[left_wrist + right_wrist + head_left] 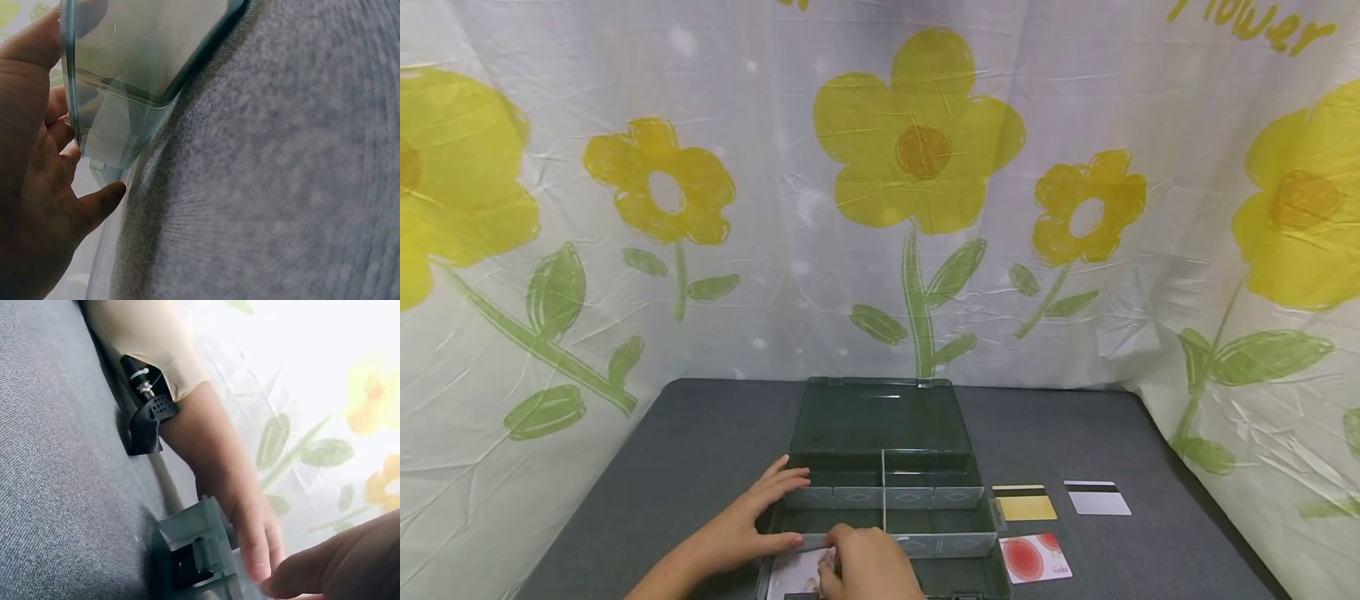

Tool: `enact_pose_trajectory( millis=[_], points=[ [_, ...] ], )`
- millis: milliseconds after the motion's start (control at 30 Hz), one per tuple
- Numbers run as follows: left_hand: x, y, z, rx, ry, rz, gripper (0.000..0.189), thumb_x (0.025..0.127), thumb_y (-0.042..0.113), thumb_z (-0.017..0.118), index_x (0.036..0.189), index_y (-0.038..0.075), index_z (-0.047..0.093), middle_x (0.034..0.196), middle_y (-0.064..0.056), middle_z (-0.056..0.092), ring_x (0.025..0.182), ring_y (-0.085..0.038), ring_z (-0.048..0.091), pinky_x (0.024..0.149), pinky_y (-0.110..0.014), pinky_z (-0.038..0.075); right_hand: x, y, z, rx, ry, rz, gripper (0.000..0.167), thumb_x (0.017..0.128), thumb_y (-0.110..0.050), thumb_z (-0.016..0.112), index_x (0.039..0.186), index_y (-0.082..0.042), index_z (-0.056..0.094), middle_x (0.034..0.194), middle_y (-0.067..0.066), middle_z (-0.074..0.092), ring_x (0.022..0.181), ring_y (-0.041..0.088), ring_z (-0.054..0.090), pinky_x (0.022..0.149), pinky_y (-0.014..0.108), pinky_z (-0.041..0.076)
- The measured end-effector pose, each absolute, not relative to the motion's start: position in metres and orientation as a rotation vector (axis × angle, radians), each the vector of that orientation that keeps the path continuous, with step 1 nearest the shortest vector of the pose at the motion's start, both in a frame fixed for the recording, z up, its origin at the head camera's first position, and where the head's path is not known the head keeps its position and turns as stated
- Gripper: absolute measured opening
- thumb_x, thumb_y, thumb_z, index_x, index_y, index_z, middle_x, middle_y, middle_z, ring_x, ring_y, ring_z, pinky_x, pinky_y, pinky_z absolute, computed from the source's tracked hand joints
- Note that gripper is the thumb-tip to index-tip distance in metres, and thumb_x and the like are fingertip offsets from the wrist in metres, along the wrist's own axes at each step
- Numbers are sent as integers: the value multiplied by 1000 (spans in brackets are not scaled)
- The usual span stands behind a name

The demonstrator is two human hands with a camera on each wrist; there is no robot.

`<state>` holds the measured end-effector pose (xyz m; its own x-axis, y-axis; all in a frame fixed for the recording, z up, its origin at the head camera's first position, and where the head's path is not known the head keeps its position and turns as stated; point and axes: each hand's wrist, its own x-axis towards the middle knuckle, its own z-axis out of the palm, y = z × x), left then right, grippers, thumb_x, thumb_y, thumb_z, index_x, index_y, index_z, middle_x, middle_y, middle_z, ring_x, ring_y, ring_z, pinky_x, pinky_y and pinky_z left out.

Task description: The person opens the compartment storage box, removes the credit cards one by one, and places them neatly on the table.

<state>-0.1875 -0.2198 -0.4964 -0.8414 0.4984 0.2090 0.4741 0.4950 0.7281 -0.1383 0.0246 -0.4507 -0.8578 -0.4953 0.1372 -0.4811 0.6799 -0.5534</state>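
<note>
A dark, see-through plastic box (917, 546) with divided compartments stands with its lid (880, 417) raised at the back. My left hand (752, 517) rests at its left side, fingers spread along the rim and thumb reaching over the front left compartment. In the left wrist view, fingers of the left hand (53, 181) show beside the clear box wall (137, 69). A pale card (793, 575) with a printed picture lies in the front left compartment. My right hand (872, 562) has its fingers curled at the card's right edge, pinching it; the fingertips are partly hidden.
Right of the box lie a gold card (1026, 504) with a black stripe, a white striped card (1097, 498) and a red-and-white card (1036, 558). A flower-printed curtain (760, 275) hangs behind the grey table (715, 433).
</note>
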Motion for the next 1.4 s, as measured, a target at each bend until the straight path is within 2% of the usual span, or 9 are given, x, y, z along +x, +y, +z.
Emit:
enact_pose_trajectory(
  millis=[133,267,500,700,933,1167,1400],
  points=[
    [-188,-220,-496,883,2681,1312,68,93,32,78,150,9,51,160,-14,40,152,-50,10,101,-76,32,-139,24,-450,-869,2858,-1041,25,83,-18,85,103,-5,75,70,-15,58,60,-3,49,57,20,45],
    [-188,-220,-497,875,2643,1335,67,94,30,77,151,9,49,161,-15,38,152,-50,7,100,-78,30,-140,22,-454,-876,2739,-1254,33,81,-12,87,109,-2,74,70,-17,55,60,-6,49,58,18,44],
    [-189,-221,-498,873,2639,1337,66,94,29,78,151,9,50,160,-15,39,152,-51,6,101,-79,28,-144,24,-458,-842,2540,-1425,34,83,-6,83,113,5,72,70,-17,56,59,-5,51,58,17,47],
    [-190,-221,-497,875,2637,1338,67,94,30,77,151,11,50,160,-13,40,152,-50,7,101,-78,28,-145,25,-457,-782,2440,-1546,30,81,-1,80,110,4,74,72,-16,58,60,-4,54,57,18,48],
    [-190,-221,-498,871,2622,1348,67,94,28,77,152,11,49,161,-14,38,152,-49,6,102,-78,28,-150,33,-449,-704,2391,-1606,31,78,3,69,109,1,74,72,-12,58,50,0,48,49,17,39],
    [-190,-221,-498,867,2622,1353,67,94,27,78,151,8,50,160,-14,39,152,-50,6,102,-78,27,-158,46,-440,-648,2377,-1645,34,72,7,65,104,-3,72,75,-6,59,54,4,51,48,18,38],
    [-190,-219,-499,883,2716,1289,67,92,37,79,148,12,53,158,-9,44,153,-47,12,105,-72,30,-166,57,-429,-602,2301,-1684,35,71,9,63,104,-1,70,82,2,62,62,11,53,53,22,41]
  ],
)
